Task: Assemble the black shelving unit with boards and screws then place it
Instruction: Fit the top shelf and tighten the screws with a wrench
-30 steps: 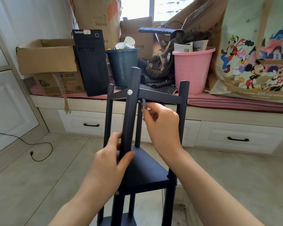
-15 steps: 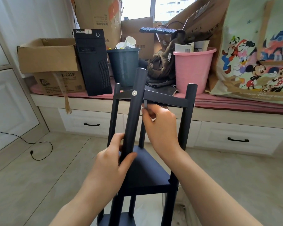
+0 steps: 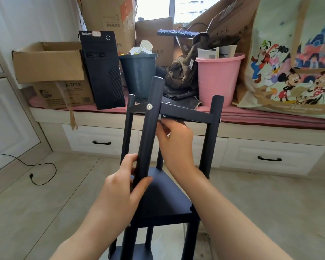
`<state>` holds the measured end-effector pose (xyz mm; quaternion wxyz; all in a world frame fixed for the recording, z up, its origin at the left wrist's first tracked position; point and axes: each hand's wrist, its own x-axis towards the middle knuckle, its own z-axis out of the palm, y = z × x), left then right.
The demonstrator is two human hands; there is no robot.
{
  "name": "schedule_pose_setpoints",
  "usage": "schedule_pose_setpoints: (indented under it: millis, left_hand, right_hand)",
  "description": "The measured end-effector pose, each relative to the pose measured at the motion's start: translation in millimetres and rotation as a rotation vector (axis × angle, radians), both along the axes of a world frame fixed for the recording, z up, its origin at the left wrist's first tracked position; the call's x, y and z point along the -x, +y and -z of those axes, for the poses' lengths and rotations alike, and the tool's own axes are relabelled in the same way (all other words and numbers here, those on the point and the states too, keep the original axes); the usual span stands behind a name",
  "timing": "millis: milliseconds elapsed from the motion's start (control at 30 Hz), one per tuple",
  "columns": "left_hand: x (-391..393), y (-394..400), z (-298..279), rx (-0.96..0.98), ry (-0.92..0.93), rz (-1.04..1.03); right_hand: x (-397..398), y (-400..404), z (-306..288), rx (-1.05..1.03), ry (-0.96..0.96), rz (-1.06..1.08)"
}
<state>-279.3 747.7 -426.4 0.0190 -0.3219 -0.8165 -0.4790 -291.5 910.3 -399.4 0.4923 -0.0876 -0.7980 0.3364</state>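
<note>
The black shelving unit (image 3: 167, 199) stands on the floor in front of me, with round black posts and square boards. My left hand (image 3: 122, 186) grips the near front post (image 3: 150, 128) around its middle. My right hand (image 3: 176, 141) is just under the top board (image 3: 186, 114), its fingers pinching a small metal tool at a screw (image 3: 164, 115) on the board's underside beside that post. A silver screw head (image 3: 149, 106) shows on the post at the top board's corner. The tool is mostly hidden by my fingers.
Behind the unit runs a window bench with white drawers (image 3: 270, 158). On it stand a black computer tower (image 3: 101, 68), a dark bin (image 3: 138, 74), a pink bucket (image 3: 217, 79) and cardboard boxes (image 3: 49, 62). A black cable (image 3: 36, 173) lies on the floor at left.
The unit's top has shifted slightly right and nearer. My right hand has moved up under the top board to the screw; my left hand keeps its grip on the post.
</note>
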Motion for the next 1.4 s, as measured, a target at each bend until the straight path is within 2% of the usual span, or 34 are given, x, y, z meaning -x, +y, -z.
schedule_pose_setpoints:
  millis: [300, 667, 867, 1000, 1400]
  left_hand:
    - [6.2, -7.5, -0.2, -0.021, -0.098, 0.008]
    - [12.4, -7.8, 2.6, -0.021, -0.036, -0.075]
    - [15.4, -7.1, 1.4, -0.019, -0.054, -0.094]
    - [13.9, -7.6, 0.9, -0.015, -0.068, -0.102]
    - [9.5, -6.9, -4.3, -0.015, -0.111, -0.117]
  right_hand:
    - [18.9, -6.9, 2.5, -0.028, 0.073, 0.021]
    - [26.5, -14.6, 5.9, 0.008, -0.023, -0.051]
    - [17.1, -4.9, 9.2, 0.089, -0.204, -0.100]
    - [5.6, -1.7, -0.9, 0.117, -0.177, -0.088]
    - [-11.5, -7.2, -9.0, -0.050, -0.189, -0.085]
